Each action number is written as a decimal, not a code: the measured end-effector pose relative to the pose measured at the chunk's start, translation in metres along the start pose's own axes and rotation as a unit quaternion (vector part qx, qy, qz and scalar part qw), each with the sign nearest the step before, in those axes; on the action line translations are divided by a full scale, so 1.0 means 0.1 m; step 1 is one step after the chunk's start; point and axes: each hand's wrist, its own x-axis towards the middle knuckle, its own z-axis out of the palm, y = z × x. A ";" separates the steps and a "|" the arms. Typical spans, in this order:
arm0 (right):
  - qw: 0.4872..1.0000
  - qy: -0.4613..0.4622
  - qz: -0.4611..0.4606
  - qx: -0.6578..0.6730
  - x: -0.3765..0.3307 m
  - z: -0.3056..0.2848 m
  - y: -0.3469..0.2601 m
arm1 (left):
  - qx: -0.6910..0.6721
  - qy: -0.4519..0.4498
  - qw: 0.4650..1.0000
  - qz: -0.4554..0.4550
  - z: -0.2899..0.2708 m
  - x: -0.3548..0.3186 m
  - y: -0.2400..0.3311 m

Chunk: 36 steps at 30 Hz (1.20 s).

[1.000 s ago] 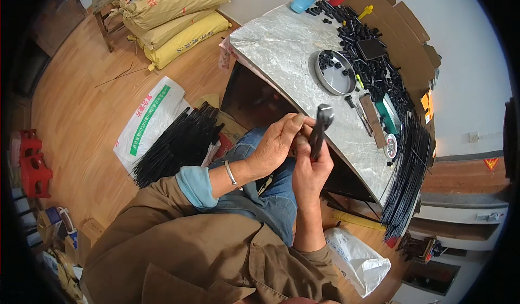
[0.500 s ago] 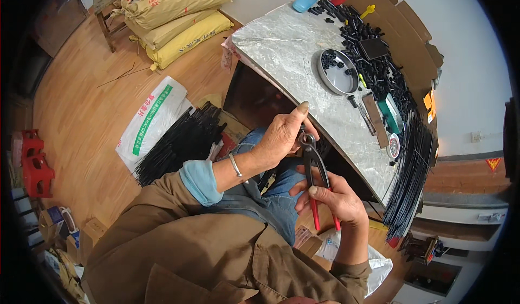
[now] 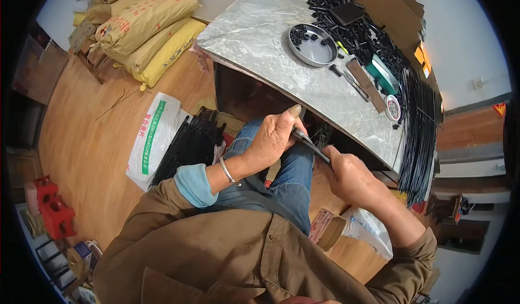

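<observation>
My right hand is wrapped round the handles of a pair of pincers. Seen edge-on, the dark metal tool slants up and left, its jaws meeting the fingers of my left hand. That left hand is closed with the thumb up, just off the table's front edge. Whatever it pinches at the jaws is hidden by the fingers. Both hands are above my lap. On the grey marbled table, a round metal dish holds small black pieces, and a pile of short black parts lies behind it.
A bundle of long black rods hangs over the table's right end. Near it lie tweezers, a brown strip, a green box and a small round tub. More black rods rest on a white sack on the floor.
My right hand has swung up and right, turning the pincers from upright with handles spread to a slant with handles gripped. My left hand stays closed, slightly further left. The view has shifted.
</observation>
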 end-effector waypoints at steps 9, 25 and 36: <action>0.987 -0.037 0.040 0.150 -0.07 -0.09 -0.05 | -0.095 0.011 0.994 -0.059 0.03 0.10 -0.05; 0.971 0.160 -0.076 -0.164 0.13 0.12 0.23 | 0.031 0.005 0.998 0.060 0.10 0.10 -0.05; 0.859 0.427 0.025 -0.281 0.60 -0.54 1.53 | -0.049 0.179 0.934 0.305 -2.26 0.26 1.71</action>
